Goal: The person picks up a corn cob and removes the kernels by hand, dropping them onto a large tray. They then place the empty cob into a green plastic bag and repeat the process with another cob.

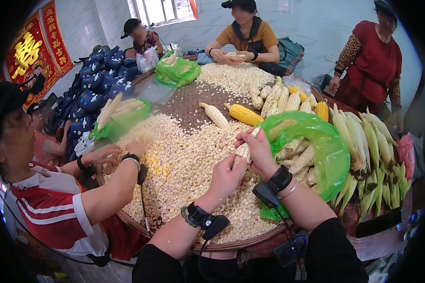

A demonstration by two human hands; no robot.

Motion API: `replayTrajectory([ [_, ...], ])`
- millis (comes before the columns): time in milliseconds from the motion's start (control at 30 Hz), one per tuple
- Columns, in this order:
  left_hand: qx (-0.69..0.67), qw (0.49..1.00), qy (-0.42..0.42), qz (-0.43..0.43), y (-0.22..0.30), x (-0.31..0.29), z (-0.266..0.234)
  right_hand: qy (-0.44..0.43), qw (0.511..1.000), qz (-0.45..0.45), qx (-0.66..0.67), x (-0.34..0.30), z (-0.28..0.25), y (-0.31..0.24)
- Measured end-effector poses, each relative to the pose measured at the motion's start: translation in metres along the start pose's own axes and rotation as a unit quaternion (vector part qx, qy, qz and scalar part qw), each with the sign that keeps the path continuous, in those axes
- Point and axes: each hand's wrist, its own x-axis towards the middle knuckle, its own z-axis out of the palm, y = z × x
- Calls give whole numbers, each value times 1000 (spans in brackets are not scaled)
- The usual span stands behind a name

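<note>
A pale corn cob [243,152] sits gripped between 2 hands above the heap of loose kernels [184,165]: the left hand [226,177] wraps its lower end, the right hand [259,150] clasps its top. A green plastic bag [333,155] of stripped cobs lies just right.

corn cob [243,152] | pale, part-shelled | upright | above kernel heap [184,165]

Both forearms enter from lower edge, angled up toward frame centre. Left hand [226,177] curled in a grip, thumb up. Right hand [259,150] just above it, fingers bent, closed. Wrists banded.
</note>
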Motion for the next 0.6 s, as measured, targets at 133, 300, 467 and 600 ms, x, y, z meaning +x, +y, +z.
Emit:
replayTrajectory([
  [133,-24,1000,1,-16,-6,0,-1,7,1000,7,1,-4,6,-1],
  [300,20,1000,18,-10,-4,6,9,9,998,-13,-62,-3,-2,-8],
  [467,-178,983,18,-37,0,3,7,-10,999,-13,-48,2,0,-9],
  [600,-165,983,76,-28,-5,6,4,-21,998,-24,-46,1,0,-8],
])
